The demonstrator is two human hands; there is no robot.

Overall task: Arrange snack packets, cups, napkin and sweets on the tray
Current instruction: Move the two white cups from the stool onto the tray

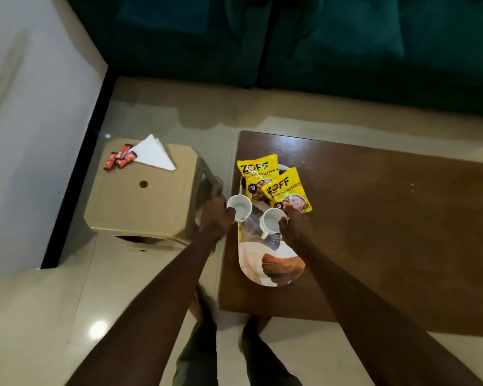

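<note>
An oval patterned tray (271,270) lies on the left end of a brown wooden table (388,232). Two yellow snack packets (258,168) (286,188) overlap at the tray's far end. My left hand (215,215) grips a white cup (239,207) at the tray's left edge. My right hand (294,228) grips a second white cup (272,220), tilted over the tray's middle. A folded white napkin (154,153) and several red-wrapped sweets (120,158) rest on a beige plastic stool (145,201) to the left.
A dark green sofa (318,43) runs along the far side. The floor is glossy beige tile (53,316). A white wall with a black skirting strip (76,176) stands on the left. My feet are below, beside the table's near corner.
</note>
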